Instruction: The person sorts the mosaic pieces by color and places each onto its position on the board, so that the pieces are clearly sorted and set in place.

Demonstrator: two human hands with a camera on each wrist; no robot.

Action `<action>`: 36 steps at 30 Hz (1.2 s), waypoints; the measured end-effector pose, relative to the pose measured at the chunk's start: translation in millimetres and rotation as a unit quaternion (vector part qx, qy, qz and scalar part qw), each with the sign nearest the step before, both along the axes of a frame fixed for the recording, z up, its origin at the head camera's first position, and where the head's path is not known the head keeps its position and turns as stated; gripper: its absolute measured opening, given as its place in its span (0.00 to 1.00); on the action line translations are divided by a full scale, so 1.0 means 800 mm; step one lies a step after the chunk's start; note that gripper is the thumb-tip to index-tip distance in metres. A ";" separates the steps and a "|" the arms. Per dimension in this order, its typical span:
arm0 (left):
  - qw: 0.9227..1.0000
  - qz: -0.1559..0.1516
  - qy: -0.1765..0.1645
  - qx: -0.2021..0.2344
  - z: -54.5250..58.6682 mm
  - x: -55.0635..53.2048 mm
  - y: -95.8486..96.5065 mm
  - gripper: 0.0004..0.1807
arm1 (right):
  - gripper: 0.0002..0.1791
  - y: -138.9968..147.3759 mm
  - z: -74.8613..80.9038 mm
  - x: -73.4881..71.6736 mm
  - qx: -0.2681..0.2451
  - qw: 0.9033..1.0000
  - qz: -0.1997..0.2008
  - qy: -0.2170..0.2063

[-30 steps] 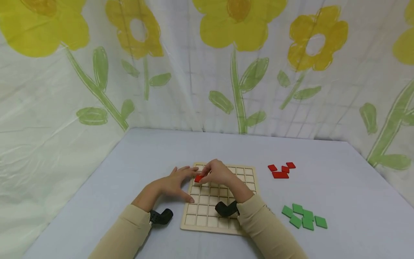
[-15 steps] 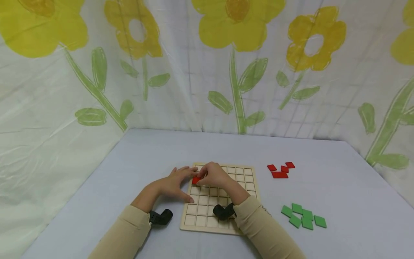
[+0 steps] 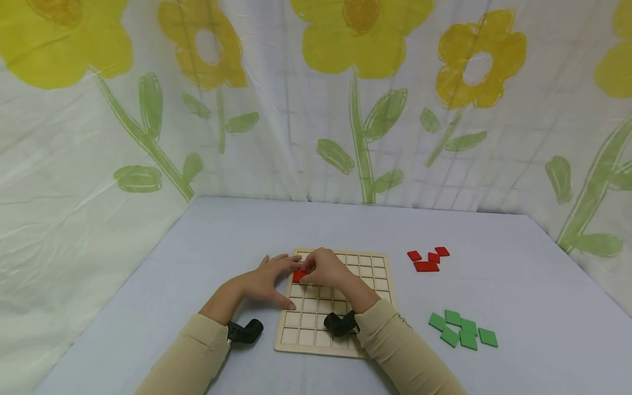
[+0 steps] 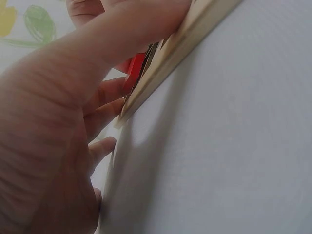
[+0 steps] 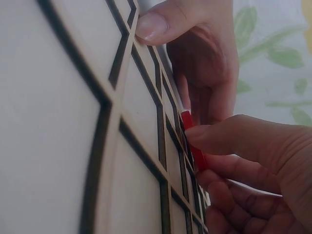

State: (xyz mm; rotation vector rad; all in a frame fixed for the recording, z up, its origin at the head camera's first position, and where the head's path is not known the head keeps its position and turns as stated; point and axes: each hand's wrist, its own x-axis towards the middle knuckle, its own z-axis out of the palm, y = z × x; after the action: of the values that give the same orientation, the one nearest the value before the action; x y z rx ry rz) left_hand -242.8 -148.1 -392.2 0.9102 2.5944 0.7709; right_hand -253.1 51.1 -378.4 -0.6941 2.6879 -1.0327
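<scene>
A wooden grid board (image 3: pixel 316 349) lies on the table beneath both hands. My right hand (image 3: pixel 332 270) pinches a red tile (image 3: pixel 298 276) at the board's left column, near the far end. In the right wrist view, the thumb presses on the face of this tile (image 5: pixel 195 152), which looks slightly tilted against the grid; whether it sits fully in a cell I cannot tell. Spread along the board's left edge, my left hand (image 3: pixel 261 282) rests its thumb on the near part of the rim. Its fingers reach the far left part, beside the tile.
Several loose red tiles (image 3: pixel 427 266) lie to the right of the board's far end. Nearer, also on the right, several green tiles (image 3: pixel 468 340) are grouped on the table. A flower-patterned curtain (image 3: pixel 276 164) stands behind the table.
My right hand has shifted slightly left and toward me, bringing the red tile down into the left column. Since half a second ago little differs. The left hand has kept its place.
</scene>
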 end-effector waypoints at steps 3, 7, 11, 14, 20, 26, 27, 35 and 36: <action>1.000 -0.001 -0.001 0.000 0.000 0.000 0.000 0.46 | 0.09 0.001 -0.002 -0.001 -0.003 1.000 0.003 -0.002; 1.000 0.002 0.000 -0.001 0.002 0.001 0.001 0.45 | 0.09 0.001 -0.004 -0.003 -0.008 1.000 0.007 -0.004; 1.000 0.003 0.001 -0.001 0.003 0.003 0.001 0.45 | 0.08 0.001 -0.005 -0.003 -0.015 1.000 0.010 -0.006; 1.000 0.002 0.001 0.000 0.002 0.002 0.000 0.45 | 0.08 0.000 -0.006 -0.003 -0.020 1.000 0.012 -0.010; 1.000 -0.005 0.003 0.003 0.001 0.000 0.000 0.45 | 0.10 0.004 -0.003 -0.004 -0.007 1.000 0.009 -0.020; 1.000 -0.008 0.006 -0.006 -0.001 -0.002 0.001 0.47 | 0.12 0.020 0.003 -0.008 -0.010 0.999 -0.001 -0.038; 1.000 -0.008 0.008 -0.008 -0.001 -0.002 0.001 0.47 | 0.12 0.023 0.005 -0.009 -0.013 0.999 -0.001 -0.036; 1.000 0.004 0.005 -0.020 -0.003 -0.002 0.001 0.49 | 0.15 0.059 0.020 -0.013 -0.038 0.999 -0.006 -0.037; 1.000 0.005 0.005 -0.021 -0.003 -0.002 0.001 0.49 | 0.16 0.064 0.021 -0.013 -0.039 0.998 -0.011 -0.038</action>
State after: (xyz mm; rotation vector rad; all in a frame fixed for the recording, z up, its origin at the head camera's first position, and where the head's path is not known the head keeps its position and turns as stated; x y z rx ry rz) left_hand -244.2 -147.3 -394.9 0.8929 2.6157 0.7138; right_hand -263.5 102.5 -361.4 -0.6275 2.6080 -1.1515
